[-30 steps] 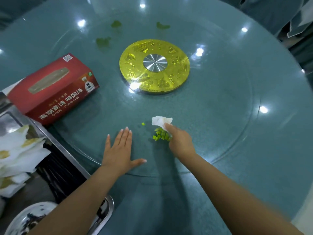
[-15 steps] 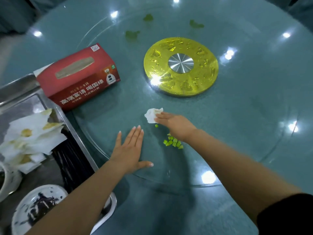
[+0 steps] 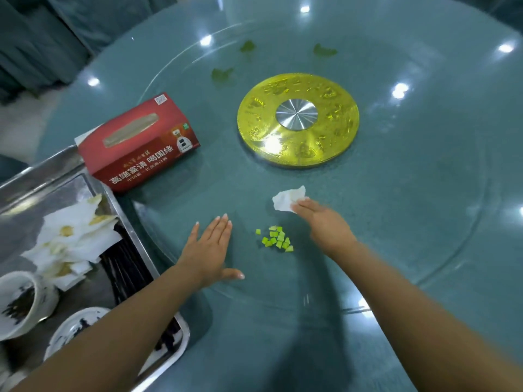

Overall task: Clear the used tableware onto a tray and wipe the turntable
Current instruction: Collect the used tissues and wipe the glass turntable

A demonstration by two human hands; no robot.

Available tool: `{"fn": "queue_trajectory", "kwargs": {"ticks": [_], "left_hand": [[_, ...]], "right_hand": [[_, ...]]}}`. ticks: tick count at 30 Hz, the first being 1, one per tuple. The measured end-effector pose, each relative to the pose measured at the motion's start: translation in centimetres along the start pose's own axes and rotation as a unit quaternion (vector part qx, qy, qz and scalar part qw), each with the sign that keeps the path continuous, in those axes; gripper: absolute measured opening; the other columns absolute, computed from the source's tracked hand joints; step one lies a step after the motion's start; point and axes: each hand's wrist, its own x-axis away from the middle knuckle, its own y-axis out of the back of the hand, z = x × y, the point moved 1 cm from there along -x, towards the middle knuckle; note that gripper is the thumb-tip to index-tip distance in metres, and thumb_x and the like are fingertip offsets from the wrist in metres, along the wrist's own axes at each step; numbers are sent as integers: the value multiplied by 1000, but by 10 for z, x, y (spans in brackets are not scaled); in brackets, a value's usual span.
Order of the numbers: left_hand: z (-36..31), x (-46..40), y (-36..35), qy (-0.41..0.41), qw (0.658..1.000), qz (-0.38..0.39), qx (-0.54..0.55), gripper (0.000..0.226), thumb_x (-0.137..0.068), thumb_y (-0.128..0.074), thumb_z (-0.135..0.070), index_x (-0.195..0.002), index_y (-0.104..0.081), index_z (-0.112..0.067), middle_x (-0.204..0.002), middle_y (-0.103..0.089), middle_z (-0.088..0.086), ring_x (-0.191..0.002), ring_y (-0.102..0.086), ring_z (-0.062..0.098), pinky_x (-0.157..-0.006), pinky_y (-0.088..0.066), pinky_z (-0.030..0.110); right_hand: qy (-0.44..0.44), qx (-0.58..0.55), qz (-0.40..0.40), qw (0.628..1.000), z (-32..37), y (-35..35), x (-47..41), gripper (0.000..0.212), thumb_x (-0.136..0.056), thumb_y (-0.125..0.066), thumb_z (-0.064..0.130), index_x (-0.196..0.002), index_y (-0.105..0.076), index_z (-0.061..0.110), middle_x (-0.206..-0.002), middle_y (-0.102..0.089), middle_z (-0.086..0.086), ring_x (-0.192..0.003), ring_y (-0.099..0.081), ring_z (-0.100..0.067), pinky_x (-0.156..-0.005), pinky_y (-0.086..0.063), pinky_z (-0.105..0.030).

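Two hands on the glass turntable (image 3: 424, 193), one tissue, one heap of green bits.

One left hand (image 3: 209, 250) lies flat, fingers (image 3: 222, 224) straight and together, pointing away. One right hand (image 3: 325, 222) presses a crumpled tissue (image 3: 287, 199) under straight fingers (image 3: 304, 205), pointing up-left. Roughly a dozen green cubes (image 3: 276, 240) sit between the hands. Three green leaf scraps (image 3: 222, 75) lie beyond one gold hub (image 3: 297, 120). One red tissue box (image 3: 138, 142), long axis left to right, stands beside one steel tray (image 3: 56, 168) on the tabletop, holding two bowls (image 3: 22, 304).
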Motion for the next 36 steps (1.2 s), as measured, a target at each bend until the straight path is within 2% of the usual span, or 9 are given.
{"fn": "queue_trajectory", "kwargs": {"ticks": [2,8,14,18,21,24,27,32,36], "left_hand": [[-2,1,4,2,1000,0,-10,121,-72,-41,-83,-150,13,-9,-158,21,5,-146,16,17,-118,6,49],[-6,3,8,5,1000,4,-17,121,-73,-43,-81,-150,12,-6,-158,19,8,-147,14,19,-119,3,44],[-7,6,6,2,1000,-10,-3,120,-73,-45,-81,-151,10,-7,-159,18,7,-147,14,19,-119,1,46],[-6,8,6,-9,1000,-23,8,113,-78,-42,-78,-151,8,-7,-159,15,7,-147,12,19,-119,3,48],[-1,13,5,-18,998,-42,40,99,-87,-38,-70,-152,6,-9,-160,9,7,-147,8,19,-119,4,46],[23,22,7,-22,995,-72,66,91,-91,-35,-65,-152,5,-11,-161,7,6,-147,9,18,-119,4,45],[61,30,17,-6,989,-120,89,86,-93,-33,-64,-152,4,-13,-161,7,5,-147,10,18,-120,4,44],[138,36,36,75,969,-205,118,82,-93,-36,-62,-153,-4,-16,-161,2,6,-148,6,20,-120,1,42],[196,36,41,148,953,-241,104,81,-91,-46,-56,-152,-15,-13,-159,-8,15,-147,-5,31,-119,-8,48]], "right_hand": [[-13,8,17,1000,-2,-9,8,72,-82,-34,-13,-146,-34,21,-155,-25,5,-145,-20,-15,-101,-40,-33],[-53,6,2,999,22,-40,25,61,-83,-41,-7,-140,-34,14,-150,-26,1,-142,-21,-15,-92,-45,-35],[-39,25,48,998,28,-44,35,68,-84,-38,-6,-148,-20,10,-157,-14,-6,-146,-8,-21,-105,-38,-36],[-41,-25,83,995,27,-19,37,74,-79,-41,-8,-147,-26,16,-155,-23,-2,-134,-34,-30,-98,-41,-42],[-53,-51,51,996,33,-7,36,69,-81,-42,-7,-144,-35,20,-154,-30,1,-127,-44,-32,-95,-44,-42],[-55,-38,35,997,43,-6,29,67,-84,-44,-4,-146,-33,22,-156,-25,2,-138,-35,-25,-106,-37,-36],[-49,-22,16,998,57,-4,16,63,-89,-41,0,-147,-33,23,-157,-22,2,-142,-27,-17,-109,-29,-29],[-52,-10,-34,998,88,8,-13,57,-93,-42,4,-146,-35,21,-155,-29,2,-143,-25,-12,-110,-25,-23],[-64,-13,-51,997,108,12,-37,54,-93,-39,2,-144,-39,20,-152,-34,1,-142,-27,-11,-108,-27,-24]]}}
